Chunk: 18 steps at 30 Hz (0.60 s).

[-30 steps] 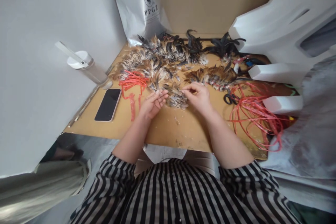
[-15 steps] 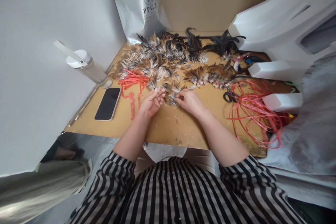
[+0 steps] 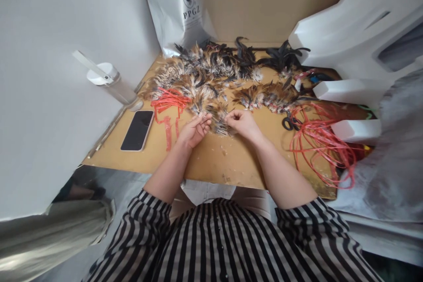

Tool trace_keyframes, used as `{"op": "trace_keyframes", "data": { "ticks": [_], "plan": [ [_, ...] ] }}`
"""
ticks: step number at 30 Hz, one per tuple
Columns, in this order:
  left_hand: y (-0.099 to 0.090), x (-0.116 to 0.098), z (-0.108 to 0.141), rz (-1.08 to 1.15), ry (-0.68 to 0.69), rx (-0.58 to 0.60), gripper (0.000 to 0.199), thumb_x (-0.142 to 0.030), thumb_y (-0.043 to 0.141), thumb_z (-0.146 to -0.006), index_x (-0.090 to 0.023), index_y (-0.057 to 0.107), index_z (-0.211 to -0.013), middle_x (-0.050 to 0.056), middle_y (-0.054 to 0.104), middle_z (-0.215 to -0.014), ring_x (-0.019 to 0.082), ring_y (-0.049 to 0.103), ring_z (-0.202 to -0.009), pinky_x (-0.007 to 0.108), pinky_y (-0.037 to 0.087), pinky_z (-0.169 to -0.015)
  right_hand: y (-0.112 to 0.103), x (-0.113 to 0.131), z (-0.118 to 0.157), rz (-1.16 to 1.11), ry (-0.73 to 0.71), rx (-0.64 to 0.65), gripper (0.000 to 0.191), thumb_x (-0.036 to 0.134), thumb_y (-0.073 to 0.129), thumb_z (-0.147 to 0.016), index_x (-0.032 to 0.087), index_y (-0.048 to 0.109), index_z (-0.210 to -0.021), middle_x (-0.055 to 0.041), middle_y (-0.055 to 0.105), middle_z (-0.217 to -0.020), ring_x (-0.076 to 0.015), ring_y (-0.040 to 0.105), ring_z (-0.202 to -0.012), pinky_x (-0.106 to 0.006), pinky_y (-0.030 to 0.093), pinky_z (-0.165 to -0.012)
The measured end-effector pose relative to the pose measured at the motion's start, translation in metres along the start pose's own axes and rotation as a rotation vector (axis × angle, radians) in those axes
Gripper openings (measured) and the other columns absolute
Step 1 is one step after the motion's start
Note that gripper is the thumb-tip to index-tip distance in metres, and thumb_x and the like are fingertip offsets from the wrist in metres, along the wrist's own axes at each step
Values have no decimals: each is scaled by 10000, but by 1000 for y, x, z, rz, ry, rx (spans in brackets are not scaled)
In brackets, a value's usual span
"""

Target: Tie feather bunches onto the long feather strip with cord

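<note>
I counted one table (image 3: pixel 228 167); overlapped feathers (image 3: pixel 220 124), uncountable, lay on it between one half-curled left hand (image 3: pixel 195 130) and one right hand (image 3: pixel 245 125), fingertips drawn together. Whether either gripped anything, I could not tell. One phone (image 3: pixel 137 130).

Soft, diffuse indoor light. Sheen on silver plastic bag (image 3: pixel 170 13); brown back wall (image 3: pixel 257 4) darkening toward upper right. Bright patch on lower-left cloth (image 3: pixel 62 229). Wide-angle stretching at edges; feathers (image 3: pixel 219 119) slightly soft.

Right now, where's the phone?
In the head view, the smartphone lies on the left of the table, beside the red plastic strips, in front of the white-lidded bottle.
</note>
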<state>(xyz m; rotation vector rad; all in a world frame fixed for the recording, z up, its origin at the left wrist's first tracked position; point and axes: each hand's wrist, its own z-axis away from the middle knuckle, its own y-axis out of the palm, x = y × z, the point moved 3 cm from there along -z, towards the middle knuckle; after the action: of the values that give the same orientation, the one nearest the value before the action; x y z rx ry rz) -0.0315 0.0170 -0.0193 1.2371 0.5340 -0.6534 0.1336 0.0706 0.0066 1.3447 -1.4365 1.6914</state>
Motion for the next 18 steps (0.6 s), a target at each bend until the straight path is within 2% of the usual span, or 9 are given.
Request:
{"op": "trace_keyframes", "data": {
  "ticks": [3, 6, 8, 12, 15, 18],
  "plan": [
    [2, 1, 1, -29, -13, 10, 110, -199, 569, -757, -145, 609, -845, 51, 672, -868, 70, 606, -666, 149, 448, -560, -4, -1, -1, -302, 134, 29, 194, 320, 643, -597, 137, 595, -643, 21, 526, -489, -52, 345, -374, -196, 258, -371],
    [6, 3, 2, -62, -21, 30, 111, -187, 581, -748, -127, 618, -833, 58, 677, -834, 75, 609, -651, 148, 449, -551, -5, 1, -1, -502, 194, 92, 221, 324, 678, -560, 137, 575, -618, 8, 558, -539, -33, 305, -366, -189, 189, -348],
    [8, 4, 3, -104, -22, 43, 118, -185, 594, -738, -114, 627, -826, 62, 679, -814, 78, 612, -642, 150, 453, -551, -4, 2, 0, -592, 209, 127, 236, 319, 700, -538, 141, 568, -619, 12, 556, -550, -30, 305, -376, -185, 179, -352],
    [12, 8, 6, -200, -32, 79, 161, -197, 628, -711, -98, 638, -838, 73, 683, -808, 81, 615, -630, 153, 456, -552, 2, 4, 3, -648, 212, 140, 253, 320, 721, -535, 150, 578, -656, 74, 417, -421, -32, 277, -365, -178, 166, -359],
    [15, 11, 8, -237, -47, 106, 193, -213, 647, -695, -98, 640, -849, 73, 684, -806, 81, 616, -626, 154, 453, -552, 10, 7, 6, -639, 184, 94, 252, 330, 717, -547, 150, 592, -672, 67, 460, -447, -32, 308, -367, -178, 221, -365],
    [17, 13, 9, -250, -48, 126, 206, -227, 662, -678, -97, 646, -837, 67, 684, -786, 79, 614, -614, 155, 449, -549, 19, 9, 7, -640, 118, 63, 239, 325, 715, -550, 149, 604, -669, 32, 560, -550, -55, 440, -448, -191, 358, -447]
  ]
}}
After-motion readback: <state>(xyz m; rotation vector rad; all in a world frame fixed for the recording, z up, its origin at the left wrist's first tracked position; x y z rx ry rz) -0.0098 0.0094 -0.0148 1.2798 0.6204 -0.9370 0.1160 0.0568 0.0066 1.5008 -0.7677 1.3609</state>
